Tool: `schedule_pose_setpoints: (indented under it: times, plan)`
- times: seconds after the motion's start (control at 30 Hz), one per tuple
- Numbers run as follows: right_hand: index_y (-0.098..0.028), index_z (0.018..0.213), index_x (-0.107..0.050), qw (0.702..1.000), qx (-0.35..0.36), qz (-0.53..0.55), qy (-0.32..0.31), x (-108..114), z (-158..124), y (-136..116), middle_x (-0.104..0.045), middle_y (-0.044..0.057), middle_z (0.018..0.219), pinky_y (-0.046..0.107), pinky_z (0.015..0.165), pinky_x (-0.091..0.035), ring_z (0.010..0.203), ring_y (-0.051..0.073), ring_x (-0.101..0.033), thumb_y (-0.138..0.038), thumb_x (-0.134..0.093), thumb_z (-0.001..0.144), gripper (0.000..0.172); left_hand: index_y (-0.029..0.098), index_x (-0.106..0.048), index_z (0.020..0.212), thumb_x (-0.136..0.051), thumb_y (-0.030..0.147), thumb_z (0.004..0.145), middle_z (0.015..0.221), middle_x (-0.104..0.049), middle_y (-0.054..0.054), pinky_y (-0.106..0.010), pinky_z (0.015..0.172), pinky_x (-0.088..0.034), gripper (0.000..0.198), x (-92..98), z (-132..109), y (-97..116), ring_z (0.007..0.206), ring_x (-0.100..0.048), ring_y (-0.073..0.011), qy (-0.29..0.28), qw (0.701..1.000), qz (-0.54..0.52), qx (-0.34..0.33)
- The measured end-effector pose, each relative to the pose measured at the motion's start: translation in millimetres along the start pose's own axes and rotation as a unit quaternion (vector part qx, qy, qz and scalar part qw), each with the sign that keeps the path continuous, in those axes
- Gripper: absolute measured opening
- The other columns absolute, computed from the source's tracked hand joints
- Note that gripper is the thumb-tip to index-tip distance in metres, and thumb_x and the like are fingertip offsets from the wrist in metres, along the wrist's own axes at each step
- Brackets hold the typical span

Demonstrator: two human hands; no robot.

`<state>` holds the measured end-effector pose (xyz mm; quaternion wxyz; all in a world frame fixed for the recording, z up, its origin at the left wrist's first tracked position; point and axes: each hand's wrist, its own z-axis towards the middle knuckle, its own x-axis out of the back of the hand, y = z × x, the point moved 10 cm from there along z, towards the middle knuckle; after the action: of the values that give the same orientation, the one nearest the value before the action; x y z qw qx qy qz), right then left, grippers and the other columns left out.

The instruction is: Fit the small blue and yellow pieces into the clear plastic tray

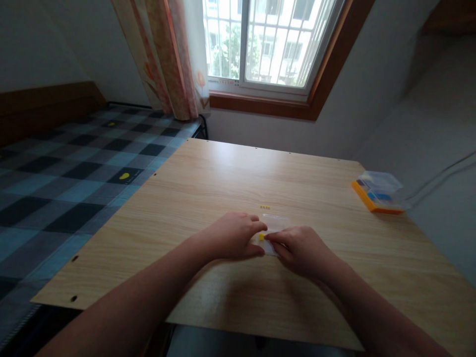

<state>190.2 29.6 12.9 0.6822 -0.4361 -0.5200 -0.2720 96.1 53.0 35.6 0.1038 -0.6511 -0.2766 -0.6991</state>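
A small yellow piece lies between my two hands on a clear, see-through sheet or bag. My left hand is at its left side, thumb and fingers apart in a loose C shape, with nothing seen between them. The fingertips of my right hand are pressed together right beside the yellow piece, at its right edge; whether they grip it or something thin is too small to make out. Just beyond the sheet, a short row of tiny yellow pieces sits on the wooden table.
An orange box with a clear lid, holding something blue, stands at the table's right edge. Along the left is a bed with a checked cover. A curtain and a barred window are behind the table.
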Motion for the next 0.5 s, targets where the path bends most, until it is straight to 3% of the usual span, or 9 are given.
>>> schedule_pose_setpoints:
  times: [0.5]
  plan:
    - [-0.028,0.097,-0.079,1.0,0.003,0.01,0.005,2.3,0.6,-3.1,-0.079,0.001,0.089,0.025,0.064,-0.037,0.072,0.015,-0.07,-0.016,-0.059,0.091,0.024,0.024,-0.071,0.12,-0.072,0.041,0.088,0.115,-0.075,-0.006,-0.034,0.08,-0.05,0.036,-1.1,0.0,-0.7,0.101,-0.071,-0.0284,-0.004,1.0,-0.001,0.001]
